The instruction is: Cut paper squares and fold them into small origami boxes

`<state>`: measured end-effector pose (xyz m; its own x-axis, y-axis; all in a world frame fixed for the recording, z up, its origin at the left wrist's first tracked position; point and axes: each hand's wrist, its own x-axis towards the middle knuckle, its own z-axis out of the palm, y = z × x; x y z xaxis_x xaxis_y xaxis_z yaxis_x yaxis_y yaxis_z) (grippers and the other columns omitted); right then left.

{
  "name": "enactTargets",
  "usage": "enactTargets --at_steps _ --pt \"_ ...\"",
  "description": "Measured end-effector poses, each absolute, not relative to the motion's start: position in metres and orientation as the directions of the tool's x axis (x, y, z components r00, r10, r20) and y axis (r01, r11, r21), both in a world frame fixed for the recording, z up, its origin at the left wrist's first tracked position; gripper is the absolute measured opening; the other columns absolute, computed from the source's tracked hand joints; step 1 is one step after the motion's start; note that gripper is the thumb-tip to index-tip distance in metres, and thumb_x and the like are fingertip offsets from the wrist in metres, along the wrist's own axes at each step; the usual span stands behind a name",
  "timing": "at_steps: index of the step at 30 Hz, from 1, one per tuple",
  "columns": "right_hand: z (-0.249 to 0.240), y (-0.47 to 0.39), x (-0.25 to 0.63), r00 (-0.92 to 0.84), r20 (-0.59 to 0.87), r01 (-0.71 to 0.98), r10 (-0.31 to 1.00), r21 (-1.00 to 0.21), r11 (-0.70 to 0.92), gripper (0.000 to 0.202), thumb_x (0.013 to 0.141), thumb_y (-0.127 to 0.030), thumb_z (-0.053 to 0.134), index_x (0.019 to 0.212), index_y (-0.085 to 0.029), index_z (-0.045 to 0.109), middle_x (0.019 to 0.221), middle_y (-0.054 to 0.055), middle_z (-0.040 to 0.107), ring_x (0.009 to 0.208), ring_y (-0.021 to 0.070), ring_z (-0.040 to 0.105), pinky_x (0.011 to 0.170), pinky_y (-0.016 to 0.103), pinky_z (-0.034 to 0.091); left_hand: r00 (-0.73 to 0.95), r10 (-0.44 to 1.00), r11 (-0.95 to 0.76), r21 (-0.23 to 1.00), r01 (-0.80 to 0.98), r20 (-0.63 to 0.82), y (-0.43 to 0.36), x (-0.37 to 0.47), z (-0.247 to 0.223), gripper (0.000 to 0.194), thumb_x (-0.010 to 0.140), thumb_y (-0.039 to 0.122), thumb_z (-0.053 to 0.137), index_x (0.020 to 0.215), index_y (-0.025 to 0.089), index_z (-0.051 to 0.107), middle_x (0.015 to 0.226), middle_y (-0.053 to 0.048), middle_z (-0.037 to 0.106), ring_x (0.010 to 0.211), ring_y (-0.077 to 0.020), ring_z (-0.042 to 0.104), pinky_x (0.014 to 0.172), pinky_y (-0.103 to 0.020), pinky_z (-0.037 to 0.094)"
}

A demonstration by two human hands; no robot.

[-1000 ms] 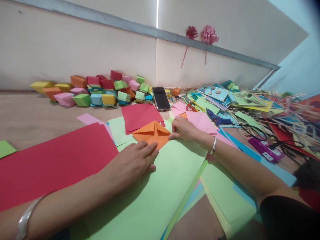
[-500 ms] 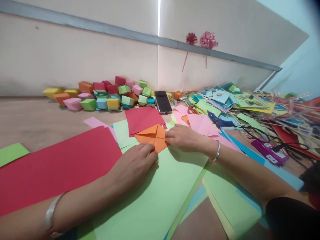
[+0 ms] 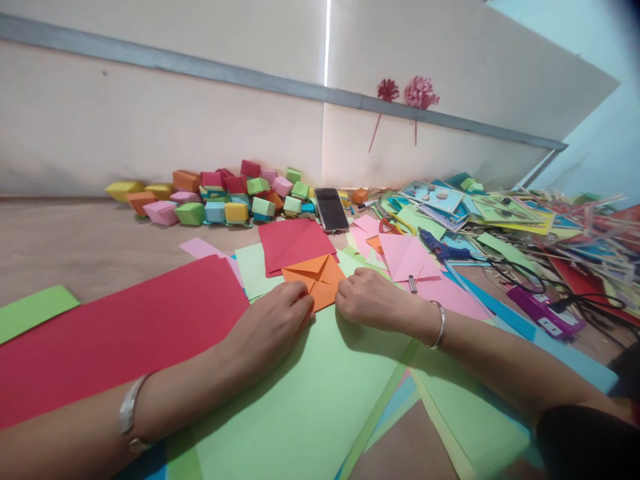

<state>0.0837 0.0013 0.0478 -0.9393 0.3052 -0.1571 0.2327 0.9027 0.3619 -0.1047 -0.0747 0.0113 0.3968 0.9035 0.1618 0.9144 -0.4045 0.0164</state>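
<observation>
A small orange sheet of paper [image 3: 321,288], folded with creased flaps, lies on a large light green sheet [image 3: 300,400] between my hands. My left hand [image 3: 274,312] has its fingers closed at the paper's lower left edge. At the right edge, the curled fingers of my right hand [image 3: 367,299] meet the orange paper. The fingertips of both hands are partly hidden. Just beyond the orange paper sits a red folded sheet [image 3: 295,244], and a large red sheet [image 3: 125,333] spreads out under my left forearm.
Small coloured paper boxes [image 3: 225,193] are piled along the wall, beside a phone [image 3: 331,210]. To the right lie pink papers [image 3: 407,257], scissors [image 3: 395,223], a blue glue gun [image 3: 443,245], a purple power strip [image 3: 545,310] with cables, and heaped craft scraps [image 3: 575,247].
My right hand has moved down along the orange paper's right edge, with its fingers more curled. A small metal clip-like object now shows on the pink paper. The view has shifted slightly.
</observation>
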Motion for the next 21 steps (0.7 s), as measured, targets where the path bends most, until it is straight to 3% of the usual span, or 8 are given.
enactTargets --at_steps 5,11,13,18,21 --pt "0.051 -0.008 0.082 -0.894 -0.141 0.374 0.426 0.293 0.88 0.021 0.088 0.0 0.047 0.082 -0.012 0.063 0.073 0.008 0.063 0.059 0.015 0.046 0.055 0.031 0.02 0.405 0.913 -0.397 -0.108 0.911 0.057 -0.078 -0.1 0.02 0.031 0.09 0.001 0.036 0.086 0.014 0.063 0.086 -0.01 0.066 0.079 -0.0262 0.062 0.06 -0.034 0.043" --pt "0.051 -0.007 0.083 -0.892 -0.048 0.438 0.45 0.161 0.885 0.015 0.093 -0.009 0.052 0.087 -0.014 0.064 0.085 0.008 0.064 0.067 0.0152 0.049 0.059 0.031 0.023 0.261 0.963 -0.254 -0.095 0.962 0.07 -0.076 -0.104 0.026 0.024 0.09 0.008 0.037 0.084 0.016 0.059 0.072 -0.006 0.061 0.066 -0.0221 0.057 0.053 -0.03 0.032" --pt "0.045 0.004 0.083 -0.881 0.031 0.473 0.472 0.037 0.88 0.017 0.091 -0.007 0.052 0.082 -0.014 0.064 0.085 0.007 0.066 0.07 0.0147 0.051 0.06 0.029 0.026 0.204 0.974 -0.202 -0.037 0.979 0.096 -0.073 -0.108 0.023 0.022 0.09 0.011 0.036 0.085 0.017 0.057 0.071 -0.005 0.06 0.063 -0.021 0.055 0.053 -0.03 0.032" --pt "0.029 0.03 0.086 -0.744 0.18 0.485 0.644 -0.518 0.705 0.011 0.087 -0.012 0.06 0.077 -0.015 0.063 0.076 0.001 0.066 0.069 0.0114 0.056 0.065 0.023 0.038 0.121 0.964 -0.177 0.232 0.956 0.235 -0.062 -0.115 0.014 0.026 0.091 0.022 0.03 0.083 0.02 0.054 0.071 -0.004 0.061 0.065 -0.0216 0.056 0.055 -0.03 0.035" --pt "0.023 0.036 0.086 -0.689 0.161 0.462 0.706 -0.654 0.599 0.011 0.084 -0.015 0.062 0.073 -0.016 0.063 0.07 -0.002 0.063 0.066 0.0105 0.055 0.063 0.022 0.039 0.094 0.957 -0.193 0.356 0.914 0.276 -0.055 -0.118 0.009 0.029 0.094 0.029 0.028 0.089 0.021 0.056 0.077 -0.004 0.065 0.069 -0.0215 0.061 0.06 -0.031 0.042"
